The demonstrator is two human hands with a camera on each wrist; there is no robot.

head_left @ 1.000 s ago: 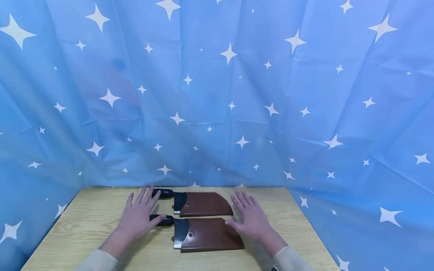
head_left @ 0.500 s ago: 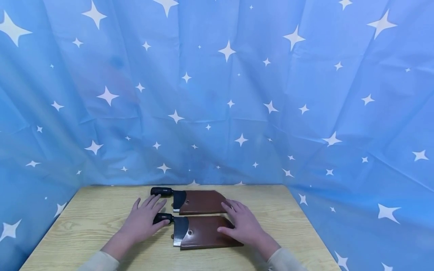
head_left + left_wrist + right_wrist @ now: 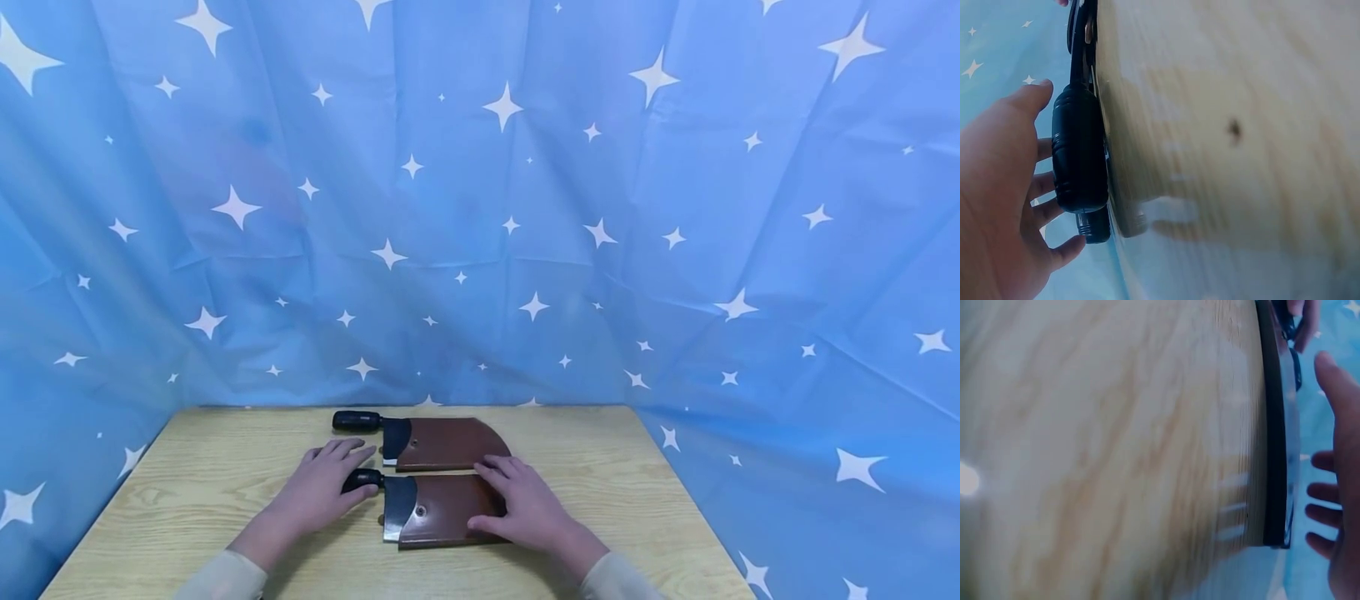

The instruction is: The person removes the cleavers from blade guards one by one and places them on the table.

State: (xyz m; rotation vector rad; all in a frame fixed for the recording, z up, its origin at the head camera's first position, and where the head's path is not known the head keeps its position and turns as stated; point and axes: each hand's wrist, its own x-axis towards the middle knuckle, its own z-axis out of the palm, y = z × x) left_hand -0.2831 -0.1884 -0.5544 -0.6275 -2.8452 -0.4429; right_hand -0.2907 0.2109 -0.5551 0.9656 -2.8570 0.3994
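Two cleavers in brown leather sheaths lie parallel on the table, their black handles to the left. The near cleaver's handle (image 3: 362, 478) is partly covered by my left hand (image 3: 315, 493), which hovers over it with loosely bent fingers. In the left wrist view, the left hand (image 3: 997, 181) stays around the black handle (image 3: 1079, 150) without gripping it. Above the right end of the near sheath (image 3: 446, 510) is my right hand (image 3: 531, 507), fingers spread. The right wrist view shows a gap between the right hand (image 3: 1349, 469) and the sheath edge (image 3: 1274, 450).
The far cleaver's sheath (image 3: 450, 444) lies just beyond the near one, and its handle (image 3: 356, 422) is close to the table's back edge. A light wooden table (image 3: 180, 500) carries both. A blue curtain (image 3: 480, 192) with white stars hangs behind and at the sides.
My right hand has moved left and lower, from beside the sheaths to over the near sheath's end. My left hand has drawn slightly nearer and lower, uncovering the far handle. The cleavers stay put.
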